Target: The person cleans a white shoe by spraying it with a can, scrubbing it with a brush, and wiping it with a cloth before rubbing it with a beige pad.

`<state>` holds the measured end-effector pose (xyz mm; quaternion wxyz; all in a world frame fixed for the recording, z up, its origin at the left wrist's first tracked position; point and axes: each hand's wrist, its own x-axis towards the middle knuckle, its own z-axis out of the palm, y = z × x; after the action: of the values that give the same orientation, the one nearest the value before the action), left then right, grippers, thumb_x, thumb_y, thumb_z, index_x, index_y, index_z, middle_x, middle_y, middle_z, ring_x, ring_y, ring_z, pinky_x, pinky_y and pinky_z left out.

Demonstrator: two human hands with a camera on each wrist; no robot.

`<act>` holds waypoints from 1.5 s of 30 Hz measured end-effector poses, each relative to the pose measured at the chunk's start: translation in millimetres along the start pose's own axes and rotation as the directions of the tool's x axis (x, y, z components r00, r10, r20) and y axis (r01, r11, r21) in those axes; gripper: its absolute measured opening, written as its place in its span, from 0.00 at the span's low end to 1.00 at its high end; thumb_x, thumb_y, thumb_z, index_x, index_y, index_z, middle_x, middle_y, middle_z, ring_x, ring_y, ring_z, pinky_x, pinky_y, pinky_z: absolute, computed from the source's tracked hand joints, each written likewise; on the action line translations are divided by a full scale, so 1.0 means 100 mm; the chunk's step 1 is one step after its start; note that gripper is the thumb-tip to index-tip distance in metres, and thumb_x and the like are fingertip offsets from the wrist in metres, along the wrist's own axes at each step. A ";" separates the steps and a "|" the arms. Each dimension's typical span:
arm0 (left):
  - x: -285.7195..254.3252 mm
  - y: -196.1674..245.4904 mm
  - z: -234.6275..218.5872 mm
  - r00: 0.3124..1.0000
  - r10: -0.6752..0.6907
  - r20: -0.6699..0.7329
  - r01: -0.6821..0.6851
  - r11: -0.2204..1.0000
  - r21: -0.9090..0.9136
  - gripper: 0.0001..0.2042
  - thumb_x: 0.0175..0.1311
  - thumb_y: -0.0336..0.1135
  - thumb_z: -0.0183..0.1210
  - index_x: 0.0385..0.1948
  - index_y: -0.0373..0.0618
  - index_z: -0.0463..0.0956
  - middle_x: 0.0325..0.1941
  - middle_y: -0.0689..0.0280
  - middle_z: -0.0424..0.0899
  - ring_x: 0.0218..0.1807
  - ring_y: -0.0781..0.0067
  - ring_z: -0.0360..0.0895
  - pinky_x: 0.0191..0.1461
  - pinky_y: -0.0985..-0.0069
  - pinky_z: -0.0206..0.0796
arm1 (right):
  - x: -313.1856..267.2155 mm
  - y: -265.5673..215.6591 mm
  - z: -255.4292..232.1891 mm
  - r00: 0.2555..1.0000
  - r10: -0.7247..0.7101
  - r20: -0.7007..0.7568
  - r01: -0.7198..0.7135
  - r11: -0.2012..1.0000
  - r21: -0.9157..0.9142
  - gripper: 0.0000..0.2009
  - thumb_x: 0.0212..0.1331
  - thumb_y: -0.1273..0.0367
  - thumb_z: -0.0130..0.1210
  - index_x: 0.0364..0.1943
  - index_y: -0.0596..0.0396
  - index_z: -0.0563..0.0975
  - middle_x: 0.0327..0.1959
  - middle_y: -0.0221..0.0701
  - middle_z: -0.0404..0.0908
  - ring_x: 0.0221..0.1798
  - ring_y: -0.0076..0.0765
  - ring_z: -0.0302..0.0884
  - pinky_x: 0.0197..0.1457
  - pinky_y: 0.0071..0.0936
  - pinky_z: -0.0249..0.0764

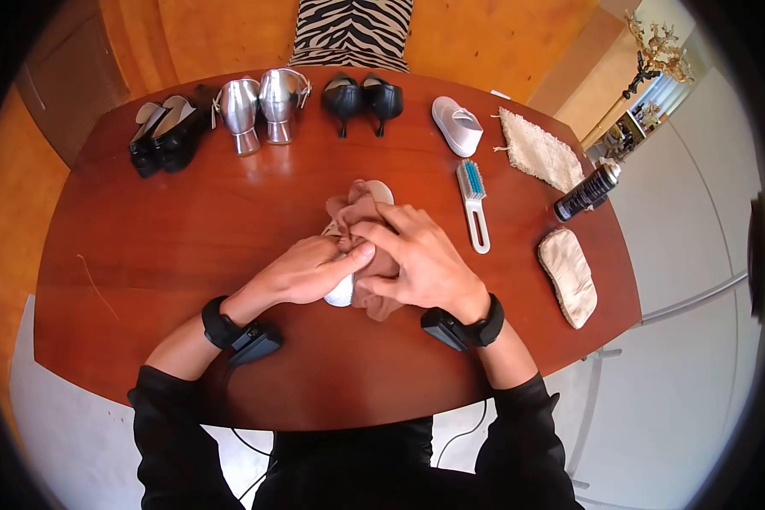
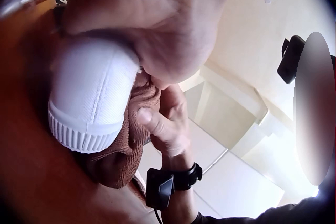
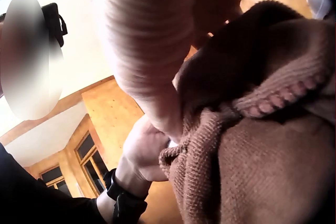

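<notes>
Near the middle of the table, a white slip-on shoe (image 1: 340,293) lies under my hands, partly covered by a bunched brown cloth (image 1: 382,299). My left hand (image 1: 306,270) holds the shoe, thumb over it; its other fingers are mostly hidden. Over the cloth my right hand (image 1: 429,262) bends its fingers, gripping the fabric against the shoe. The left wrist view shows one rounded end of the shoe (image 2: 94,85) with a ribbed rubber edge, the cloth (image 2: 134,129) beside it. Folds of cloth (image 3: 268,155) fill much of the right wrist view.
Along the back stand black shoes (image 1: 174,127), silver heels (image 1: 240,110), black pumps (image 1: 343,98) and another white shoe (image 1: 457,126). To the right lie a brush (image 1: 474,204), a beige fringed cloth (image 1: 540,151), a black spray can (image 1: 586,192) and a cream pad (image 1: 568,276).
</notes>
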<state>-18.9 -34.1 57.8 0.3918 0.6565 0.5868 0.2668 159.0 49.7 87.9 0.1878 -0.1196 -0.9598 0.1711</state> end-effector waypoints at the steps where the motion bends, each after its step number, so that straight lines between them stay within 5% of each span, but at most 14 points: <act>1: -0.01 0.01 -0.01 0.999 0.026 0.021 -0.026 0.999 0.036 0.31 0.68 0.60 0.33 0.30 0.36 0.72 0.26 0.56 0.76 0.32 0.61 0.73 0.39 0.65 0.64 | 0.00 0.02 0.00 1.000 -0.003 -0.002 0.003 1.000 0.000 0.27 0.38 0.65 0.65 0.49 0.49 0.73 0.49 0.41 0.70 0.47 0.51 0.69 0.54 0.44 0.66; 4: -0.02 0.04 -0.03 0.996 -0.051 0.067 0.047 0.997 0.066 0.32 0.67 0.61 0.32 0.27 0.35 0.71 0.24 0.56 0.74 0.32 0.60 0.72 0.39 0.65 0.63 | -0.01 0.24 0.08 0.989 0.047 -0.137 -0.075 0.975 -0.209 0.17 0.42 0.68 0.61 0.41 0.51 0.74 0.41 0.39 0.75 0.39 0.49 0.73 0.46 0.42 0.70; 6: -0.02 0.05 -0.06 0.993 -0.063 0.097 0.054 0.994 0.093 0.34 0.67 0.62 0.30 0.27 0.34 0.70 0.25 0.56 0.74 0.32 0.59 0.71 0.41 0.64 0.63 | 0.00 0.44 0.19 0.931 0.186 -0.315 -0.247 0.955 -0.166 0.14 0.44 0.70 0.57 0.39 0.51 0.74 0.34 0.39 0.77 0.34 0.49 0.75 0.37 0.41 0.73; 9: 0.00 -0.04 -0.03 0.995 -0.026 0.098 0.020 0.998 0.062 0.33 0.69 0.60 0.27 0.29 0.35 0.70 0.27 0.55 0.74 0.33 0.59 0.71 0.42 0.64 0.63 | 0.00 0.52 0.21 0.881 0.294 -0.371 -0.309 0.951 0.020 0.13 0.45 0.70 0.56 0.39 0.52 0.73 0.30 0.42 0.76 0.29 0.51 0.76 0.31 0.41 0.74; 12: -0.01 -0.04 -0.02 0.999 0.011 0.032 -0.011 1.000 0.010 0.37 0.66 0.64 0.25 0.24 0.37 0.72 0.26 0.54 0.75 0.33 0.56 0.73 0.42 0.63 0.63 | -0.01 0.24 0.19 0.914 0.306 -0.267 -0.297 0.952 0.075 0.14 0.46 0.75 0.55 0.40 0.58 0.73 0.31 0.41 0.77 0.30 0.47 0.77 0.33 0.36 0.74; 13: -0.01 -0.07 -0.02 0.998 0.038 0.059 -0.034 0.997 -0.069 0.38 0.66 0.65 0.23 0.24 0.36 0.72 0.26 0.55 0.75 0.34 0.55 0.73 0.43 0.63 0.63 | -0.02 0.12 0.19 0.945 0.218 -0.243 -0.238 0.970 -0.055 0.14 0.45 0.74 0.55 0.40 0.58 0.73 0.30 0.41 0.77 0.30 0.46 0.77 0.31 0.35 0.74; 16: 0.01 -0.14 0.01 0.996 0.079 0.040 -0.072 0.987 -0.142 0.39 0.64 0.66 0.20 0.26 0.36 0.71 0.26 0.54 0.75 0.34 0.54 0.73 0.43 0.63 0.63 | -0.05 -0.17 0.23 0.986 0.082 -0.145 -0.093 0.993 -0.075 0.17 0.44 0.71 0.56 0.41 0.59 0.70 0.27 0.42 0.74 0.28 0.50 0.75 0.28 0.41 0.74; 20: 0.00 -0.06 0.04 0.991 0.112 -0.072 -0.119 0.987 -0.106 0.40 0.63 0.68 0.19 0.27 0.36 0.71 0.27 0.54 0.75 0.34 0.52 0.72 0.43 0.63 0.63 | 0.00 -0.12 0.26 0.952 0.097 -0.292 -0.121 0.991 -0.065 0.19 0.46 0.71 0.54 0.45 0.62 0.69 0.27 0.42 0.74 0.28 0.49 0.75 0.26 0.40 0.74; 25: -0.02 0.02 0.00 0.993 0.121 -0.004 -0.121 0.992 0.044 0.36 0.65 0.65 0.21 0.25 0.37 0.67 0.28 0.53 0.72 0.34 0.53 0.69 0.42 0.62 0.62 | 0.01 0.18 0.28 0.887 0.216 -0.408 -0.282 0.953 -0.108 0.15 0.49 0.70 0.51 0.42 0.61 0.71 0.28 0.44 0.76 0.26 0.51 0.76 0.29 0.41 0.74; 30: 0.00 -0.06 0.04 0.983 0.179 0.041 -0.180 0.984 0.016 0.34 0.67 0.61 0.20 0.30 0.36 0.67 0.33 0.51 0.72 0.37 0.49 0.68 0.44 0.60 0.61 | -0.03 -0.13 0.19 0.953 0.043 -0.299 -0.017 0.996 0.087 0.14 0.46 0.71 0.55 0.39 0.57 0.73 0.27 0.40 0.74 0.28 0.48 0.75 0.29 0.39 0.74; 33: 0.00 0.01 0.08 0.901 0.428 -0.077 -0.422 0.903 0.083 0.29 0.68 0.58 0.30 0.32 0.38 0.69 0.33 0.50 0.72 0.39 0.45 0.70 0.46 0.59 0.61 | -0.02 -0.09 0.20 0.945 0.046 -0.324 -0.053 0.999 -0.013 0.14 0.45 0.72 0.54 0.40 0.56 0.73 0.29 0.38 0.73 0.29 0.46 0.75 0.28 0.37 0.74; 34: -0.04 -0.02 0.02 0.974 0.218 0.053 -0.223 0.964 0.142 0.29 0.68 0.58 0.33 0.32 0.36 0.68 0.33 0.48 0.71 0.39 0.43 0.69 0.46 0.58 0.62 | -0.02 -0.01 0.20 0.941 0.052 -0.334 -0.086 0.992 -0.088 0.16 0.45 0.73 0.55 0.42 0.55 0.73 0.31 0.38 0.74 0.31 0.46 0.76 0.28 0.36 0.74; 39: -0.09 0.04 0.02 0.968 0.226 0.108 -0.250 0.895 0.369 0.27 0.64 0.57 0.41 0.31 0.34 0.69 0.33 0.48 0.71 0.39 0.44 0.70 0.46 0.58 0.63 | -0.04 0.41 0.16 0.864 0.206 -0.459 -0.293 0.947 -0.128 0.13 0.44 0.72 0.54 0.38 0.55 0.75 0.30 0.39 0.75 0.31 0.49 0.75 0.29 0.40 0.74; 45: -0.09 0.10 0.04 0.947 0.294 0.129 -0.319 0.817 0.480 0.30 0.62 0.60 0.41 0.30 0.33 0.71 0.31 0.52 0.70 0.38 0.47 0.69 0.41 0.58 0.62 | -0.08 0.02 0.11 0.974 0.050 -0.223 -0.054 0.998 -0.013 0.15 0.47 0.68 0.55 0.42 0.52 0.76 0.29 0.41 0.74 0.33 0.46 0.77 0.32 0.38 0.77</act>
<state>-11.2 -44.0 64.9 0.1768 0.8269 0.5120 0.1509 161.9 46.5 75.4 0.2884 -0.1649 -0.9309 0.1522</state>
